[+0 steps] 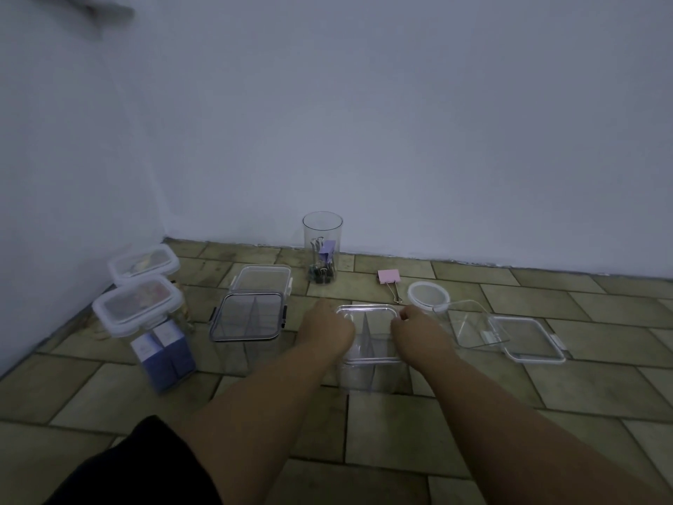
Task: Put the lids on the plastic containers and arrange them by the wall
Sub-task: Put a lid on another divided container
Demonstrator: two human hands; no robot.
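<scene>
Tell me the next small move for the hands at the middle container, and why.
Likely press the clear lid down onto the divided container until it seats: the left hand and right hand both grip its side edges, and the container stands well short of the wall.

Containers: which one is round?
The tall clear cylinder standing by the wall, lidless, with binder clips inside. All the other containers are rectangular.

clear container (371, 344) held by left hand (327, 328), right hand (418, 331), loose lid (531, 338) nearby
</scene>
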